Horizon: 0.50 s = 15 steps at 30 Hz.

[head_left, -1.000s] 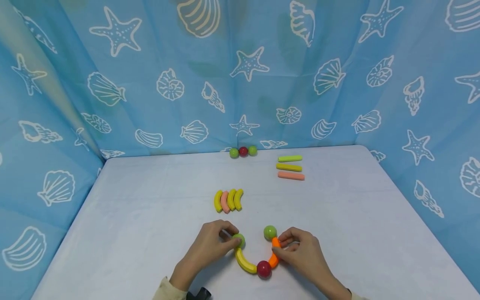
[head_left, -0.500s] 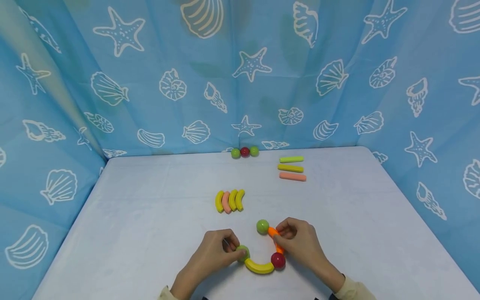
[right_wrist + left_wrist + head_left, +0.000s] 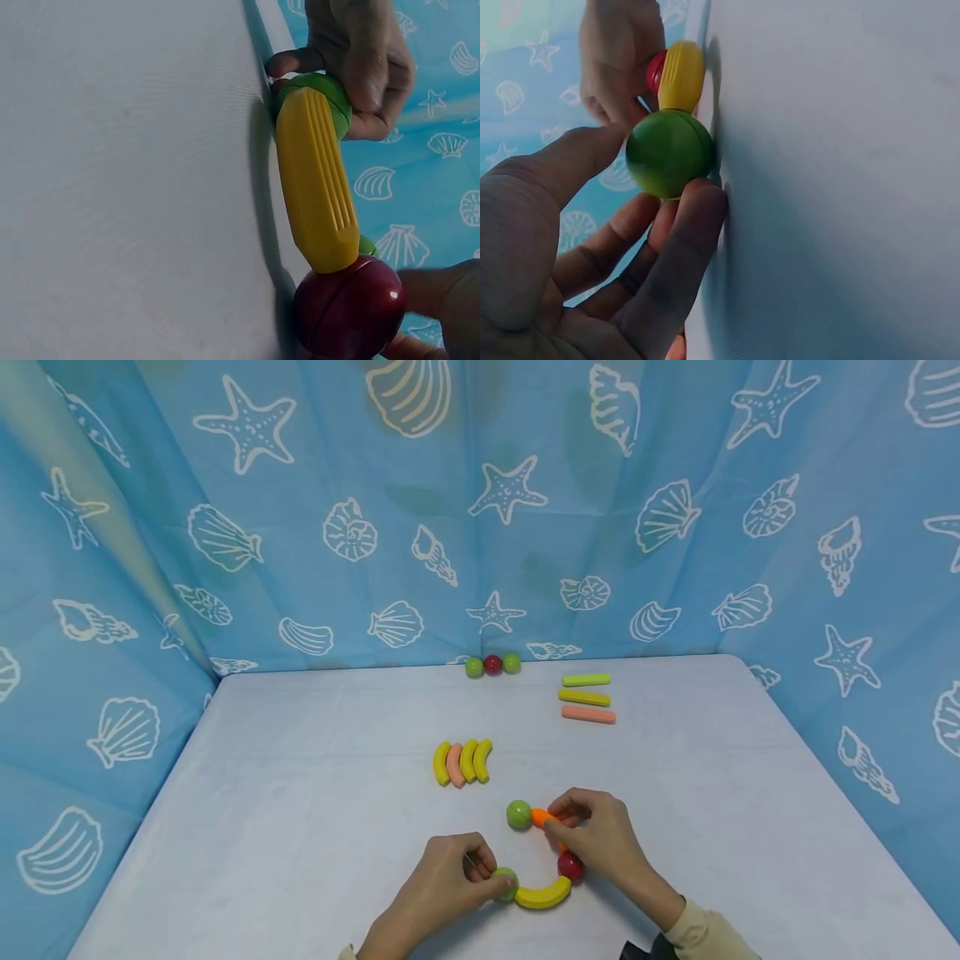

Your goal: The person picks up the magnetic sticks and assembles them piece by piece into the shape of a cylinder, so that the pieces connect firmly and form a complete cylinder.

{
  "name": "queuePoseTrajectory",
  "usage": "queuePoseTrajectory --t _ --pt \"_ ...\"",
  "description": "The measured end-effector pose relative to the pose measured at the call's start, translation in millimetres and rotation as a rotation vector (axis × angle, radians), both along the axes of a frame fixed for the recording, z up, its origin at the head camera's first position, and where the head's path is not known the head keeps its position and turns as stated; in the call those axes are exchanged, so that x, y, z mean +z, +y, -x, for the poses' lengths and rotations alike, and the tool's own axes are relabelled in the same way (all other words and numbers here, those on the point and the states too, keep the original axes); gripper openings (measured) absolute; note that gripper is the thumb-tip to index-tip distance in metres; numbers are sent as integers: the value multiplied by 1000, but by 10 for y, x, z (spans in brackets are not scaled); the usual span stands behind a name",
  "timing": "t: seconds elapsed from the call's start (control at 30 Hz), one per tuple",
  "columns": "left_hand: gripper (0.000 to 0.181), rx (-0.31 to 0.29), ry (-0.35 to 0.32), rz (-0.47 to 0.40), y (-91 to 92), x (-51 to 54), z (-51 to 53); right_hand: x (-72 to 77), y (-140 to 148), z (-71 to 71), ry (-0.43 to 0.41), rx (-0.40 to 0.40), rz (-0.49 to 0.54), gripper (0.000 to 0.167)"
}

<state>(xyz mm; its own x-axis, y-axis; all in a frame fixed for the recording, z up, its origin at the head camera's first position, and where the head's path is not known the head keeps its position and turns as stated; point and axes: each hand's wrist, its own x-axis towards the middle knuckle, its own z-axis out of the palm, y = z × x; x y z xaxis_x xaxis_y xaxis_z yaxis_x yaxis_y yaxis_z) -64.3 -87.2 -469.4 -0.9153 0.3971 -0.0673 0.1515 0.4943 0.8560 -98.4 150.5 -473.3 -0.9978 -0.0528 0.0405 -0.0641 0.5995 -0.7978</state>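
Note:
My left hand [image 3: 453, 877] pinches a green ball [image 3: 507, 884] between thumb and fingers; the left wrist view shows this green ball [image 3: 667, 154] close up. From it runs a curved yellow stick [image 3: 543, 894], joined to a dark red ball [image 3: 571, 866]. A curved orange stick [image 3: 542, 817] continues from the red ball to a second green ball [image 3: 518, 814]. Together they form a U whose opening faces left. My right hand [image 3: 603, 831] grips the orange stick, partly covering it. In the right wrist view the yellow stick [image 3: 315, 180] meets the red ball [image 3: 349, 307].
Beyond the hands lie several curved sticks [image 3: 467, 763], yellow and one pink, side by side. Three straight sticks [image 3: 587, 698] lie farther back on the right. A row of two green balls and a red ball [image 3: 492, 665] sits at the table's far edge, before a blue curtain [image 3: 450, 527].
The joined U has turned counterclockwise, its opening swinging from the far side to the left. My left hand came nearer and rightward with its ball; my right hand moved slightly away from me.

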Motion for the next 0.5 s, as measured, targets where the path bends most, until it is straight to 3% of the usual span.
queuePoseTrajectory --t 0.17,0.37,0.5 --pt "20 61 73 36 -106 57 80 26 19 -70 -2 -25 -56 20" --pt "7 256 187 58 -314 153 261 95 89 -223 -25 -49 -82 25" --pt "6 376 209 19 -424 171 362 135 116 -305 -51 -50 -65 27"
